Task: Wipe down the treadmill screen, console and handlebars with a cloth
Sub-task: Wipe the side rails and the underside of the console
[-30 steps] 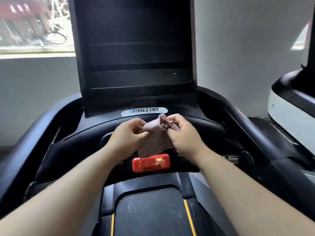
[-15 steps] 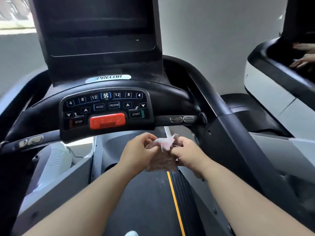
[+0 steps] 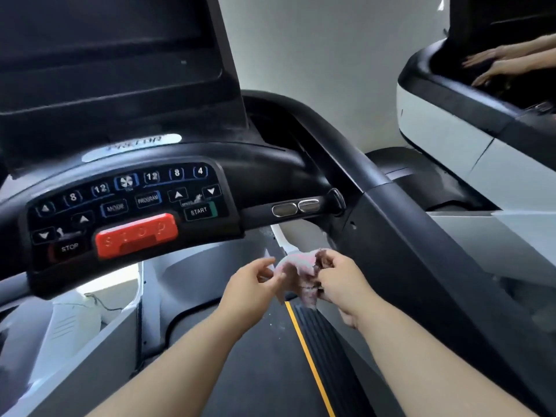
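A crumpled pink cloth (image 3: 298, 266) hangs between my two hands, below the console and above the belt. My left hand (image 3: 251, 282) pinches its left edge with fingertips. My right hand (image 3: 343, 281) grips the bunched right part. The dark treadmill screen (image 3: 114, 55) fills the upper left. Under it sits the black console (image 3: 126, 206) with its button panel and a red stop bar (image 3: 137, 234). The right handlebar (image 3: 376, 188) slopes down to the right of my hands, with silver grip sensors (image 3: 296, 207) on the cross bar.
The treadmill belt (image 3: 264, 371) with a yellow stripe runs under my arms. A second machine (image 3: 469, 121) stands at the right, where another person's hands (image 3: 493, 64) rest on its console. A pale wall lies behind.
My view has swung down and to the right, so the console now sits upper left. Both hands with the cloth have come down from in front of the console to below it, and moved slightly apart.
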A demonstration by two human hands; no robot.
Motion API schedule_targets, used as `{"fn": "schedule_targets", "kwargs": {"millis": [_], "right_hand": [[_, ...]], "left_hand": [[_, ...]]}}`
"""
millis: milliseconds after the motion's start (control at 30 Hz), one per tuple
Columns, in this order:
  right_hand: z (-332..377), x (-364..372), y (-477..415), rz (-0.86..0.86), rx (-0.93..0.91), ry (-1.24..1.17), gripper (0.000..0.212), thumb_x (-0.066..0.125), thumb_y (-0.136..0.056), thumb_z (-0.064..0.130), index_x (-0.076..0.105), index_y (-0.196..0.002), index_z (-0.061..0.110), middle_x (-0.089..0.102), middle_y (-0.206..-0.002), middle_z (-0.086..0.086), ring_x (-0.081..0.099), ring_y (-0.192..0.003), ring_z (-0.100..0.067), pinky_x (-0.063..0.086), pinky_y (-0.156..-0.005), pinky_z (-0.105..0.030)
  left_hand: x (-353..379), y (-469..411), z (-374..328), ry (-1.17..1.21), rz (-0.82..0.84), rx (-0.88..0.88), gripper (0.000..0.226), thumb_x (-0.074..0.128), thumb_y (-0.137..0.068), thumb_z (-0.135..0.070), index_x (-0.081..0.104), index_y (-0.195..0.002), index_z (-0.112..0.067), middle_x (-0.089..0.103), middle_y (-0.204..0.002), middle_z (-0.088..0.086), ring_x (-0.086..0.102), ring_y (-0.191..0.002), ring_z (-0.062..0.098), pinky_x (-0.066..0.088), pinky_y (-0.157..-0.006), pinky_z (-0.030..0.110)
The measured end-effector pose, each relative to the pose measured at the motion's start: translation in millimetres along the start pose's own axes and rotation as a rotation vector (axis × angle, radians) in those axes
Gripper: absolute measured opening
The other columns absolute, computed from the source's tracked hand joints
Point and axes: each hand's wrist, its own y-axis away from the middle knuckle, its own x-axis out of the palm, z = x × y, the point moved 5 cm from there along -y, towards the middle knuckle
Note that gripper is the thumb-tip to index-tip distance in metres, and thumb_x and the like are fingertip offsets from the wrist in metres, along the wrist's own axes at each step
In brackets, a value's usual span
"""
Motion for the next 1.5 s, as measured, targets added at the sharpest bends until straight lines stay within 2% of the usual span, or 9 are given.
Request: {"fn": "schedule_targets", "kwargs": {"millis": [200, 433, 567, 667, 833, 1000, 1233, 1367, 1500], "right_hand": [[-86, 24, -55, -0.042, 0.035, -0.095, 0.026, 0.057, -0.083, 0.0, 0.062, -0.097, 0.021, 0.072, -0.087, -0.006, 0.068, -0.073, -0.024, 0.057, -0.067, -0.037], [-110, 46, -133, -0.18, -0.439, 0.194, 0.011, 0.057, -0.085, 0.017, 0.061, -0.083, 0.028, 0.067, -0.073, 0.015, 0.063, -0.07, -0.01, 0.054, -0.064, -0.028], [-138, 52, -169, -0.175, -0.629, 0.307, 0.015, 0.06, -0.085, 0.02, 0.06, -0.095, 0.031, 0.068, -0.085, 0.008, 0.065, -0.08, -0.011, 0.053, -0.067, -0.028], [-146, 46, -183, -0.321, -0.776, 0.458, 0.014, 0.058, -0.092, 0.033, 0.053, -0.103, 0.038, 0.061, -0.097, 0.015, 0.06, -0.085, -0.004, 0.044, -0.065, -0.016], [-123, 63, -174, -0.196, -1.119, 0.446, 0.067, 0.078, -0.076, 0.021, 0.048, -0.13, 0.045, 0.041, -0.133, 0.02, 0.051, -0.11, 0.009, 0.042, -0.082, -0.003], [-75, 62, -170, -0.395, -1.247, 0.504, 0.032, 0.069, -0.08, 0.011, 0.068, -0.106, 0.028, 0.063, -0.103, 0.006, 0.059, -0.088, -0.009, 0.047, -0.077, -0.018], [-83, 5, -197, -0.849, -1.284, 0.456, 0.032, 0.058, -0.088, 0.001, 0.066, -0.118, 0.003, 0.051, -0.121, -0.022, 0.055, -0.105, -0.032, 0.031, -0.095, -0.015], [-73, 11, -209, -0.889, -1.367, 0.363, 0.03, 0.054, -0.09, 0.0, 0.066, -0.117, -0.001, 0.056, -0.117, -0.021, 0.06, -0.101, -0.034, 0.047, -0.093, -0.035], [-70, 23, -211, -0.909, -1.384, 0.29, 0.031, 0.048, -0.091, 0.003, 0.066, -0.116, -0.001, 0.057, -0.115, -0.02, 0.059, -0.097, -0.038, 0.051, -0.084, -0.041]], "left_hand": [[23, -34, 66, 0.045, -0.076, -0.092, 0.029, 0.055, -0.073, -0.044, 0.062, -0.075, -0.016, 0.062, -0.059, -0.001, 0.05, -0.057, 0.011, 0.039, -0.053, 0.023], [32, -105, 116, 0.122, -0.294, 0.207, 0.007, 0.066, -0.089, -0.019, 0.064, -0.084, -0.014, 0.063, -0.067, -0.006, 0.057, -0.057, -0.004, 0.042, -0.048, 0.009], [46, -135, 157, 0.136, -0.419, 0.236, 0.025, 0.075, -0.08, -0.029, 0.064, -0.075, -0.006, 0.061, -0.062, 0.005, 0.055, -0.059, 0.013, 0.044, -0.051, 0.02], [47, -146, 161, 0.237, -0.5, 0.292, 0.018, 0.069, -0.081, -0.025, 0.062, -0.07, -0.013, 0.063, -0.061, -0.006, 0.059, -0.06, 0.009, 0.047, -0.054, 0.021], [46, -154, 133, 0.404, -0.407, 0.452, 0.038, 0.062, -0.072, -0.056, 0.072, -0.085, -0.022, 0.074, -0.083, 0.0, 0.071, -0.083, 0.019, 0.056, -0.08, 0.047], [37, -138, 129, 0.474, -0.292, 0.458, 0.018, 0.054, -0.09, -0.052, 0.069, -0.082, -0.047, 0.067, -0.082, -0.029, 0.058, -0.082, -0.01, 0.045, -0.07, 0.03], [14, -137, 141, -0.123, -0.664, 0.565, 0.054, 0.056, -0.092, -0.021, 0.04, -0.142, -0.033, 0.026, -0.154, -0.018, 0.034, -0.135, 0.008, 0.031, -0.104, 0.024], [6, -144, 109, -0.698, -0.846, 0.623, 0.057, 0.054, -0.088, -0.014, 0.041, -0.144, -0.018, 0.044, -0.147, 0.006, 0.038, -0.134, 0.026, 0.035, -0.105, 0.039], [-2, -130, 89, -1.064, -0.986, 0.872, 0.048, 0.051, -0.076, -0.012, 0.063, -0.123, -0.008, 0.063, -0.119, 0.013, 0.057, -0.097, 0.038, 0.047, -0.075, 0.046]]}}
